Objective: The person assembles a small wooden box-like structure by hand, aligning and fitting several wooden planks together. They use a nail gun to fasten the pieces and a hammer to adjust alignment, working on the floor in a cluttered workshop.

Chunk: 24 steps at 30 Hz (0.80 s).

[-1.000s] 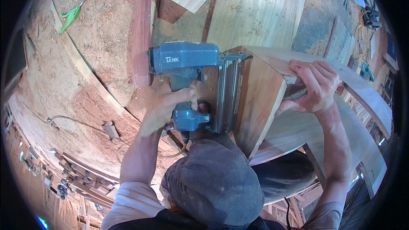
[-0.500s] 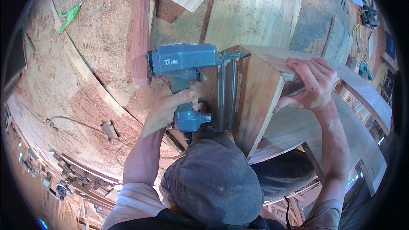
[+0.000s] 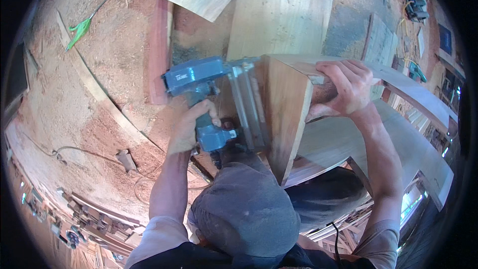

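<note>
My left hand [image 3: 191,124] is closed round the handle of a blue nail gun [image 3: 196,74], slightly blurred by motion. The gun's long metal magazine [image 3: 246,104] stands along the left side of a wooden piece built of joined boards. Its nose is close to the top corner of the end board [image 3: 289,114]; I cannot tell whether they touch. My right hand [image 3: 348,87] grips the upper edge of that piece, fingers over the top board and thumb below. A wide curved panel [image 3: 338,139] of the same piece reaches off to the right.
Flat wooden panels [image 3: 274,15] lie on the dusty floor ahead, beside a reddish board [image 3: 159,60]. A long thin strip [image 3: 99,89] and a green-ended tool [image 3: 79,31] lie left. An air hose [image 3: 89,149] trails there. Wood offcuts [image 3: 94,209] are heaped at lower left.
The nail gun has tilted and drawn back slightly from the board's corner, with my left hand on it. My right hand keeps its grip; the whole view has shifted a little.
</note>
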Each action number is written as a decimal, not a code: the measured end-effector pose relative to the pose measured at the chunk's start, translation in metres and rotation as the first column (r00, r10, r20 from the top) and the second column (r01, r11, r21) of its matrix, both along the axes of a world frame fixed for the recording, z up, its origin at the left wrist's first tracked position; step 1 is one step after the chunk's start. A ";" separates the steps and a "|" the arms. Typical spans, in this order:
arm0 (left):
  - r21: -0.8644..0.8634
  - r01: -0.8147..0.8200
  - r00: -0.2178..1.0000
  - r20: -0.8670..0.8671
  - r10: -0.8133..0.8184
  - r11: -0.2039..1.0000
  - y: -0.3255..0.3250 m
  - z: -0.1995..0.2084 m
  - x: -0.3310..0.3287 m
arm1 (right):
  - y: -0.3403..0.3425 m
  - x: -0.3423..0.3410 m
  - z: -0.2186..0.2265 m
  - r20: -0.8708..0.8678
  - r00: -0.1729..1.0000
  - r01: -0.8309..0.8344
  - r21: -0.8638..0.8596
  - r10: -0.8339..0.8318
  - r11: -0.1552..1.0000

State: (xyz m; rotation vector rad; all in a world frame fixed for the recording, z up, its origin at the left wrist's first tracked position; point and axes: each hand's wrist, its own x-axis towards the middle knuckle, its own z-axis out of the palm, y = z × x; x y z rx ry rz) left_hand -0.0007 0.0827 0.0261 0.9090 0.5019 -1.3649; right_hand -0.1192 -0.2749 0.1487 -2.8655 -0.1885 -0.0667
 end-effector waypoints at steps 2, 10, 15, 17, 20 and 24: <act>0.014 -0.088 0.996 0.011 0.088 0.996 0.008 -0.012 -0.004 | 0.000 -0.001 -0.001 -0.009 1.000 0.016 -0.016 -0.016 1.000; 0.082 0.026 0.992 0.120 -0.036 0.996 0.023 -0.040 -0.020 | 0.009 -0.001 0.009 -0.195 0.980 0.059 0.043 -0.049 0.997; 0.152 0.037 0.992 0.113 -0.055 0.988 0.022 -0.034 -0.018 | 0.016 -0.003 0.014 -0.204 0.971 0.127 0.003 -0.124 0.992; 0.185 0.040 0.960 0.267 -0.089 0.982 0.019 -0.030 -0.019 | 0.019 -0.005 0.014 -0.240 0.957 0.170 0.009 -0.163 0.985; 0.154 0.062 0.956 0.276 -0.103 0.986 0.017 -0.019 -0.013 | 0.020 -0.002 0.020 -0.333 0.921 0.222 0.031 -0.200 0.974; -0.011 -0.004 0.950 0.312 0.007 1.000 0.015 0.032 0.006 | 0.024 0.028 0.046 -0.343 0.938 0.082 0.081 -0.050 0.993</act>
